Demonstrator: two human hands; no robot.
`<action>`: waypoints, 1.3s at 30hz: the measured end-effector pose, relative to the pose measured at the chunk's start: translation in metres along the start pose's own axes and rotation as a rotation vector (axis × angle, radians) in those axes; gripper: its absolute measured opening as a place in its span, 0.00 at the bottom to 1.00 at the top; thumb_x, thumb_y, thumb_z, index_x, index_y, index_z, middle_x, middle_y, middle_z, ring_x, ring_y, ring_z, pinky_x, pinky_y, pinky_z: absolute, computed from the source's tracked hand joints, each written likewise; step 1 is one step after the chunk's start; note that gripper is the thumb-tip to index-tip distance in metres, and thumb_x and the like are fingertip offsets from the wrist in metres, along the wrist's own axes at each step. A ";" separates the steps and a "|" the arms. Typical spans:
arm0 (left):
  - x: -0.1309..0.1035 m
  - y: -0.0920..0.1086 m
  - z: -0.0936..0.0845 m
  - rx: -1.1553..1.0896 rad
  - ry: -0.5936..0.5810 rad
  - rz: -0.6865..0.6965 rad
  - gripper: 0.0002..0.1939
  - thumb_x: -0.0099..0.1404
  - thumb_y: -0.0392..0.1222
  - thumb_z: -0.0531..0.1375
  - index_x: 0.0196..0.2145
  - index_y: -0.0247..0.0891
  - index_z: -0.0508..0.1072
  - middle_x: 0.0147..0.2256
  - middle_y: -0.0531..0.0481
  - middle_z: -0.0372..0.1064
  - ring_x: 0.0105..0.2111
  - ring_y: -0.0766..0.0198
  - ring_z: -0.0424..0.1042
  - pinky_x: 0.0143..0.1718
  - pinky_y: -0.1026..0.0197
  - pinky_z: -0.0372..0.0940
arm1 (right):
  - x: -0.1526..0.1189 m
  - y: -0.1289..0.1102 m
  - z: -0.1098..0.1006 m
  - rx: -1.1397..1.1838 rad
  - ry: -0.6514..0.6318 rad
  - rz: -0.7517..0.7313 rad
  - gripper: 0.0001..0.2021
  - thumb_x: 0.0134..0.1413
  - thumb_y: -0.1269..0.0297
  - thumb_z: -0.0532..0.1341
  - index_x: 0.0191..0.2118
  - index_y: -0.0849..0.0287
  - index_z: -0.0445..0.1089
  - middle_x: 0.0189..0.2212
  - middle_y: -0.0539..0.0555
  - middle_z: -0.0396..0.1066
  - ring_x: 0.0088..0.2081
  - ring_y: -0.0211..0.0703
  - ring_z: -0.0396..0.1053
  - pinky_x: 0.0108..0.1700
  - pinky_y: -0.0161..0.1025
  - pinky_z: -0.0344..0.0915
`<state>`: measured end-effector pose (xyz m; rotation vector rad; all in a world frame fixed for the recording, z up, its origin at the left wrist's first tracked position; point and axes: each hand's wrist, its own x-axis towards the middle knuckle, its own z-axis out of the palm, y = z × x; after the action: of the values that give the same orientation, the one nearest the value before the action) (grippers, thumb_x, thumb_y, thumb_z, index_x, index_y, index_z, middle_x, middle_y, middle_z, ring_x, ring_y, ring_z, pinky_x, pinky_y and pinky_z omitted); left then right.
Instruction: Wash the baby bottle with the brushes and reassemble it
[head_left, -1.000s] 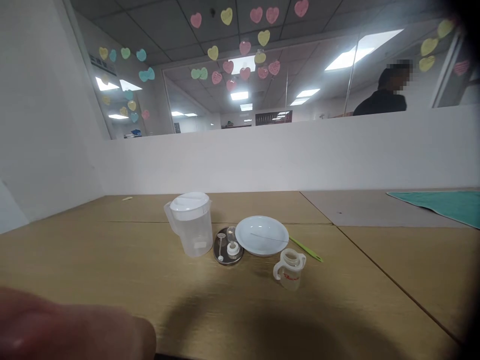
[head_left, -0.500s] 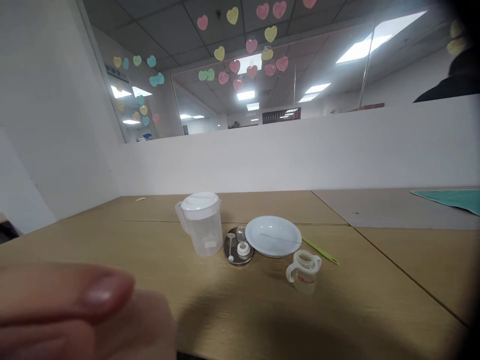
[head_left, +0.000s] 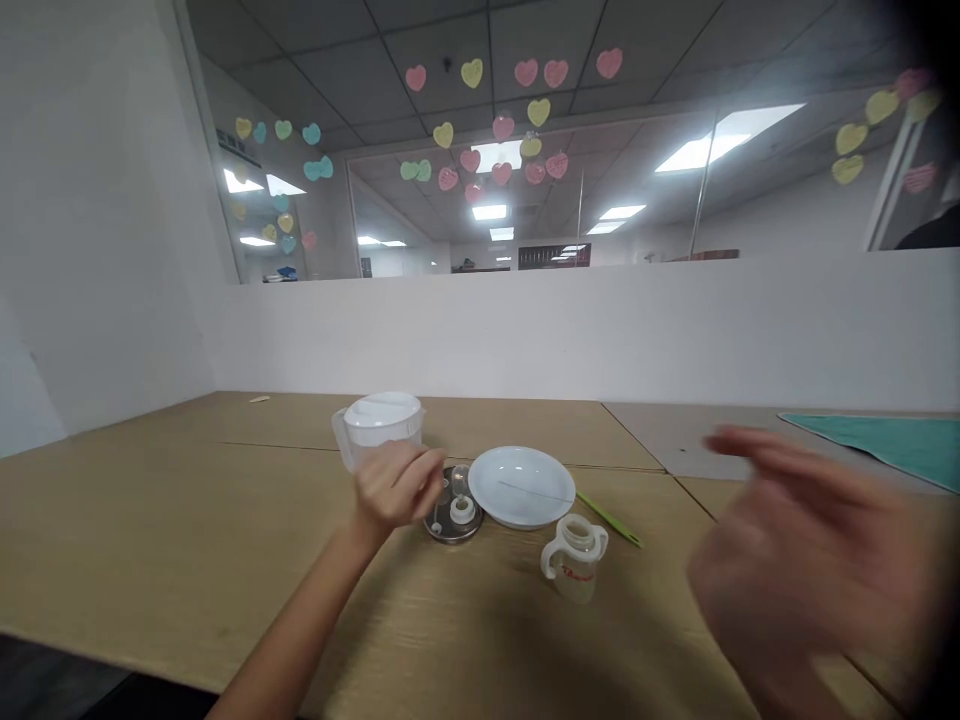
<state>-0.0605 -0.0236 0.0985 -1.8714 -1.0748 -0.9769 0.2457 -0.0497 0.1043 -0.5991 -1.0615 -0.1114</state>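
My left hand point(head_left: 397, 484) reaches over the table with its fingers curled closed. It covers the lower part of a lidded clear plastic pitcher point(head_left: 384, 415) and the left edge of a round metal tray point(head_left: 451, 538). What it holds, if anything, is hidden. On the tray are a white bottle collar point(head_left: 463, 510), a clear cap point(head_left: 460, 480) and a partly covered small spoon. My right hand point(head_left: 814, 560) is raised at the right, smeared by motion, its finger state unclear. Nearest between the hands stands an open clear baby bottle point(head_left: 576, 580) with white handles.
A white oval bowl point(head_left: 517, 490) sits right of the tray. Beside it lies a green long-handled tool point(head_left: 611, 520), partly hidden by the bowl. A teal cloth point(head_left: 892, 445) lies at the far right, and a white wall point(head_left: 495, 335) with a glass partition stands behind the table.
The blurred hand that was large at the lower left is gone from there. My left hand is now out by the pitcher and tray, and my right hand has come into view. The view has turned slightly right.
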 end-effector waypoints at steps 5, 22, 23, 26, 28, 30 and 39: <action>-0.021 0.008 0.080 0.099 -0.770 -0.372 0.16 0.67 0.43 0.44 0.37 0.38 0.69 0.36 0.45 0.71 0.34 0.59 0.71 0.31 0.62 0.62 | -0.023 0.093 0.030 -0.272 -0.389 0.109 0.12 0.49 0.61 0.53 0.36 0.60 0.69 0.34 0.57 0.71 0.39 0.49 0.66 0.45 0.49 0.59; -0.071 -0.001 0.120 -0.084 -0.826 -0.544 0.17 0.66 0.43 0.45 0.45 0.37 0.69 0.49 0.41 0.61 0.45 0.58 0.66 0.47 0.57 0.60 | -0.068 0.134 0.020 -0.176 -0.523 0.491 0.16 0.53 0.53 0.51 0.28 0.60 0.67 0.28 0.54 0.68 0.31 0.43 0.64 0.33 0.36 0.58; -0.071 -0.002 0.121 -0.106 -0.848 -0.540 0.18 0.66 0.43 0.44 0.44 0.35 0.69 0.48 0.41 0.62 0.46 0.58 0.66 0.48 0.57 0.59 | -0.070 0.129 0.021 -0.181 -0.520 0.458 0.16 0.54 0.54 0.51 0.27 0.60 0.67 0.27 0.53 0.68 0.31 0.42 0.63 0.33 0.36 0.57; -0.072 0.000 0.124 -0.131 -0.894 -0.531 0.19 0.67 0.42 0.42 0.42 0.34 0.70 0.44 0.40 0.66 0.46 0.58 0.66 0.49 0.57 0.58 | -0.080 0.117 0.024 -0.198 -0.554 0.379 0.15 0.55 0.55 0.51 0.25 0.59 0.64 0.24 0.50 0.64 0.28 0.40 0.61 0.31 0.35 0.56; -0.073 0.001 0.125 -0.123 -0.890 -0.537 0.19 0.67 0.42 0.42 0.43 0.33 0.69 0.45 0.39 0.65 0.47 0.57 0.66 0.50 0.56 0.58 | -0.090 0.111 0.027 -0.184 -0.580 0.374 0.15 0.56 0.56 0.51 0.25 0.59 0.64 0.23 0.50 0.62 0.27 0.39 0.60 0.30 0.35 0.55; -0.073 0.002 0.126 -0.109 -0.889 -0.541 0.19 0.67 0.42 0.42 0.44 0.31 0.68 0.47 0.37 0.64 0.48 0.56 0.65 0.50 0.56 0.57 | -0.098 0.108 0.030 -0.164 -0.586 0.383 0.14 0.56 0.57 0.51 0.25 0.59 0.64 0.24 0.50 0.63 0.28 0.39 0.60 0.30 0.35 0.55; -0.067 0.008 0.120 -0.050 -0.892 -0.565 0.19 0.67 0.43 0.43 0.44 0.30 0.68 0.43 0.37 0.68 0.44 0.55 0.68 0.44 0.57 0.61 | -0.106 0.090 0.038 -0.014 -0.524 0.426 0.15 0.58 0.56 0.48 0.31 0.58 0.66 0.31 0.53 0.66 0.35 0.41 0.64 0.37 0.36 0.59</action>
<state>-0.0475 0.0567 -0.0129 -2.1330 -2.1980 -0.4020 0.1958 0.0247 -0.0087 -0.8812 -1.4097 0.4327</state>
